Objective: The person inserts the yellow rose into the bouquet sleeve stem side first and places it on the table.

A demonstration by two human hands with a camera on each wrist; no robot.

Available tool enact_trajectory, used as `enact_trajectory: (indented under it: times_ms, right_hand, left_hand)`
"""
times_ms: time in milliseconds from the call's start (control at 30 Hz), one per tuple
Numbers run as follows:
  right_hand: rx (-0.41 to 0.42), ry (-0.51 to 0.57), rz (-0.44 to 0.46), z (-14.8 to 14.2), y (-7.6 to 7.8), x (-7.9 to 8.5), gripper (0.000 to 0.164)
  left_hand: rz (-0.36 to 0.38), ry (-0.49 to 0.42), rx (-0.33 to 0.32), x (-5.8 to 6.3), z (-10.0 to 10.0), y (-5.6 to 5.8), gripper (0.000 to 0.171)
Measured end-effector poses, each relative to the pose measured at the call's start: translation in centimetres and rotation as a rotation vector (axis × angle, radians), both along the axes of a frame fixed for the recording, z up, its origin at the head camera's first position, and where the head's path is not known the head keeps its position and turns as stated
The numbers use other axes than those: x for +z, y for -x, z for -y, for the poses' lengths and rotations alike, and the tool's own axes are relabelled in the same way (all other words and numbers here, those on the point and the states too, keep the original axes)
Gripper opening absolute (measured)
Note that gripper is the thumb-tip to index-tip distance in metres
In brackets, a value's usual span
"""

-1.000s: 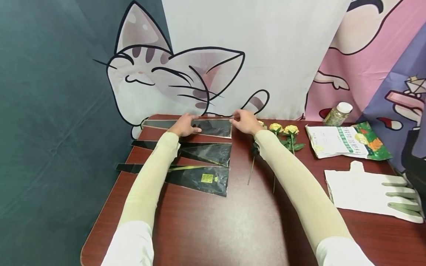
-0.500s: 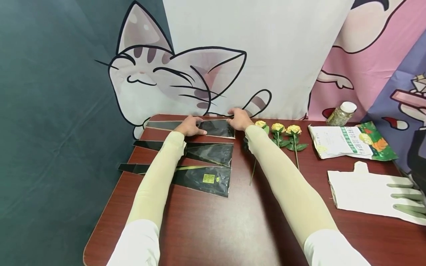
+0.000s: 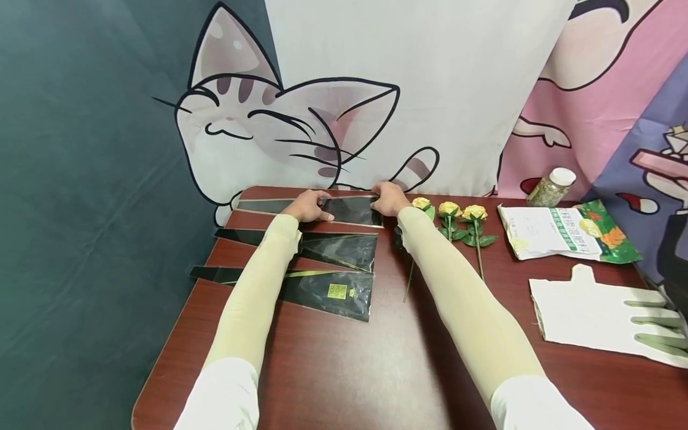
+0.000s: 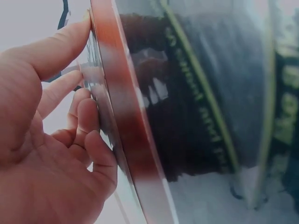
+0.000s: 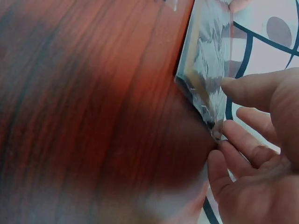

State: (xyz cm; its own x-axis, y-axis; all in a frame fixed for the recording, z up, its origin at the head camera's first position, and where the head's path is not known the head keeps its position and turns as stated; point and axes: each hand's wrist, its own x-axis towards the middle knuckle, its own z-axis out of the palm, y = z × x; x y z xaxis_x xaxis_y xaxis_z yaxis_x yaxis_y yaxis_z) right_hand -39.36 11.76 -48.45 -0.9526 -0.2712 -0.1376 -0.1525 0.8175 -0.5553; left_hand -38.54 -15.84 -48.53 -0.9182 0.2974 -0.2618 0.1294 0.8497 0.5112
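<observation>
- Both hands work the farthest of three black cone-shaped sleeves at the table's back edge: the left hand (image 3: 308, 206) rests on the far sleeve (image 3: 344, 210) near its middle, while the right hand (image 3: 388, 199) pinches the sleeve's wide open end.
- Left hand's state: the wrist view shows its fingers (image 4: 86, 135) loosely curled against the sleeve's clear edge at the table rim, thumb stretched along it; whether they actually grip the film cannot be told.
- Right hand's state: fingertips (image 5: 233, 133) and thumb close on the corner of the clear film, grasping the sleeve's mouth.
- Just nearer the person than the left hand, a second sleeve (image 3: 344, 249) lies flat under the left forearm, and beyond that, nearer still, a third sleeve (image 3: 322, 291) bearing a yellow label.
- Just right of the right hand lie three yellow roses (image 3: 449, 209), heads toward the backdrop, stems pointing back at the person.
- Farther right of that hand sit a printed packet (image 3: 559, 232), a white-capped jar (image 3: 549, 187) behind it, and a pair of white gloves (image 3: 596, 310) nearer the person.
- Everything rests on a dark red wooden table (image 3: 376, 370) set against a cartoon cat backdrop (image 3: 301, 131).
</observation>
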Motion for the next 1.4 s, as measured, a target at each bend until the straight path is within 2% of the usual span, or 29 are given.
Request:
enact_trajectory:
  times_ms: [167, 333, 500, 567, 733, 833, 933, 1100, 1233, 1400]
  right_hand:
    - [0.010, 0.013, -0.019, -0.1, -0.1, -0.1, 0.052]
    - [-0.004, 0.018, -0.028, -0.3, -0.2, -0.4, 0.048]
    - [-0.029, 0.028, -0.048, -0.7, -0.3, -0.7, 0.020]
    - [-0.043, 0.057, -0.051, -0.9, -0.4, -0.7, 0.014]
    - [-0.084, 0.151, -0.052, -1.1, -0.8, -0.3, 0.011]
    - [-0.100, 0.218, -0.032, -1.1, -1.2, 0.0, 0.017]
    - [-0.104, 0.311, 0.018, -1.0, -1.7, 0.4, 0.022]
    - [-0.109, 0.477, 0.132, -0.9, -2.6, 0.9, 0.021]
    - [-0.164, 0.608, 0.205, -0.9, -3.1, 0.8, 0.023]
    - [-0.238, 0.735, 0.252, -0.9, -3.7, 0.6, 0.022]
  left_hand:
    - [-0.014, -0.008, 0.009, -0.1, 0.1, -0.1, 0.072]
    - [0.003, -0.022, 0.020, -0.3, 0.1, -0.1, 0.072]
    - [0.013, -0.028, 0.024, -0.5, -0.1, 0.0, 0.071]
    - [0.010, -0.029, 0.022, -0.5, -0.1, 0.0, 0.070]
    - [0.005, -0.037, 0.011, -0.5, 0.0, 0.0, 0.070]
    - [0.007, -0.036, 0.010, -0.7, 0.1, 0.2, 0.071]
    - [0.007, -0.031, 0.012, -0.7, 0.2, 0.3, 0.072]
    - [0.008, -0.027, 0.007, -0.6, 0.2, 0.3, 0.073]
    - [0.008, -0.034, 0.009, -0.5, 0.2, 0.1, 0.073]
    - [0.018, -0.035, 0.006, -0.4, 0.2, 0.0, 0.073]
